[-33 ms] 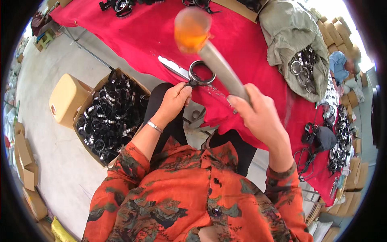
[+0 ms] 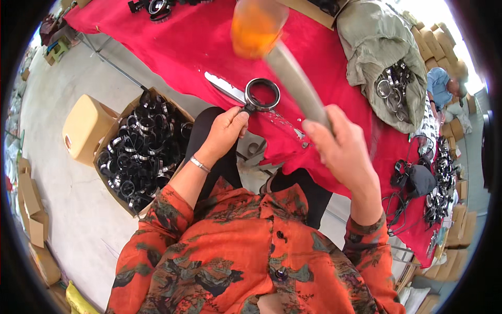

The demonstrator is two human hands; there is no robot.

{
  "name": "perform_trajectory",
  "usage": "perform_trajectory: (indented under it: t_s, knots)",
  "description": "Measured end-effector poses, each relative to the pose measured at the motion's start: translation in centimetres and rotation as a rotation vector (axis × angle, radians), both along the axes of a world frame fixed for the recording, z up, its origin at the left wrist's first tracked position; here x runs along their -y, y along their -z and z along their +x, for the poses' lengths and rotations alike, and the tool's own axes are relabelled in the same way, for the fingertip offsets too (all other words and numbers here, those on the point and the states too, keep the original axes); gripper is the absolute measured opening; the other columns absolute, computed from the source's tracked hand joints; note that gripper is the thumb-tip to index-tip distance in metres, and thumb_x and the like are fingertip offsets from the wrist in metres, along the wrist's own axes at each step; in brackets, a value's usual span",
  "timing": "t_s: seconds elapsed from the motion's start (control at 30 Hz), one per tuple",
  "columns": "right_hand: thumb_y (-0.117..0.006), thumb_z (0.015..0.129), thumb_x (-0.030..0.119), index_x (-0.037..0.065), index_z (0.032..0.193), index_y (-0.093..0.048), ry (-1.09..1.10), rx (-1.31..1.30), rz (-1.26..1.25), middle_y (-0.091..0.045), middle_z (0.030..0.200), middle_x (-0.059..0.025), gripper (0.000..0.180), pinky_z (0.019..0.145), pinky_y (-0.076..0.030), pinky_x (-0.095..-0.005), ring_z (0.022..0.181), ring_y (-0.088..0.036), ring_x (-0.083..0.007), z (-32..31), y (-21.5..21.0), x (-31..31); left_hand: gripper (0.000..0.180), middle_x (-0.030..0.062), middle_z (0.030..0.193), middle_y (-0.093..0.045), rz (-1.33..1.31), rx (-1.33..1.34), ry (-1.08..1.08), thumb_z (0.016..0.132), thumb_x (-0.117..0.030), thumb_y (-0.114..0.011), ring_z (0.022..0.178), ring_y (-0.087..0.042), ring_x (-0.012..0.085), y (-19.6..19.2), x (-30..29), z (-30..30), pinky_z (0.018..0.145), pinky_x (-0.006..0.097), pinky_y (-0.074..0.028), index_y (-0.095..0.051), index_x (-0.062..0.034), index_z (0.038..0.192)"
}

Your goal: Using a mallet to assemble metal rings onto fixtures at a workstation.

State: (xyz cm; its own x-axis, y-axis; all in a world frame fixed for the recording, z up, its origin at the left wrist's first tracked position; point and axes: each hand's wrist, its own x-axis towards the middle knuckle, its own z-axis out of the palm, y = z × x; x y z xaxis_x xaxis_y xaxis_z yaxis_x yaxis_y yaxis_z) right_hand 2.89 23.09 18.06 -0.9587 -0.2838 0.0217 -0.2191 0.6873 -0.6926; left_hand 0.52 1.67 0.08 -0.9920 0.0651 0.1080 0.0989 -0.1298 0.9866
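Observation:
My left hand (image 2: 228,129) is closed around the short black stem of a black-and-silver ring part (image 2: 252,107). The ring lies at the near edge of a red cloth-covered table (image 2: 188,52), its opening facing up. My right hand (image 2: 342,149) grips the grey handle of a mallet (image 2: 300,83). The mallet's orange, pale-ended head is raised above and beyond the ring, apart from it and blurred by motion. A bare metal strip (image 2: 225,86) shows at the table edge just left of the ring.
At my left, a cardboard box (image 2: 119,201) full of similar ring parts stands beside a beige plastic stool (image 2: 86,131). A grey-green sack (image 2: 376,42) spilling rings lies at the far right of the table. More black parts (image 2: 439,196) line the right side, with another person (image 2: 443,86) beyond.
The mallet has risen, its head moving away from me and slightly right. My right hand has shifted a little right with it. My left hand and the ring part stay put.

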Motion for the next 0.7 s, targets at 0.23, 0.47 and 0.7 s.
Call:
perform_trajectory:
  t_s: [0.23,0.47,0.7]
  knots:
    - [-0.055,0.091,0.038,-0.004,0.089,-0.047,0.089,0.076,0.289,-0.06,0.078,-0.0324,0.043,0.064,-0.047,-0.0528,0.078,-0.059,-0.0502,-2.9,4.7,-2.4,0.033,0.0008,0.065,-0.05,-0.054,-0.037,0.039,0.098,-0.029,-0.048,0.06,-0.048,0.009,-0.4,0.0,-0.3,0.057,0.025,-0.041,-0.051,-0.0036,0.078]
    - [-0.057,0.093,0.03,0.005,0.088,-0.05,0.297,0.18,-0.223,-0.049,0.062,-0.0003,0.027,0.04,-0.038,-0.0274,0.046,-0.045,-0.0086,-1.8,-0.8,-2.9,0.033,0.0028,0.067,-0.051,-0.142,-0.031,0.034,0.099,-0.026,-0.045,0.062,-0.049,0.011,-1.0,0.8,-0.3,0.061,0.026,-0.041,-0.051,-0.0033,0.077]
    - [-0.054,0.094,0.039,0.005,0.092,-0.048,0.287,0.503,-0.229,-0.047,0.062,-0.0006,0.034,0.04,-0.04,-0.0275,0.045,-0.047,-0.0104,-0.9,3.1,-3.7,0.033,0.0008,0.066,-0.051,-0.029,-0.072,0.092,0.099,-0.029,-0.048,0.06,-0.05,0.0091,-0.2,0.7,-0.9,0.058,0.024,-0.041,-0.052,-0.0035,0.079]
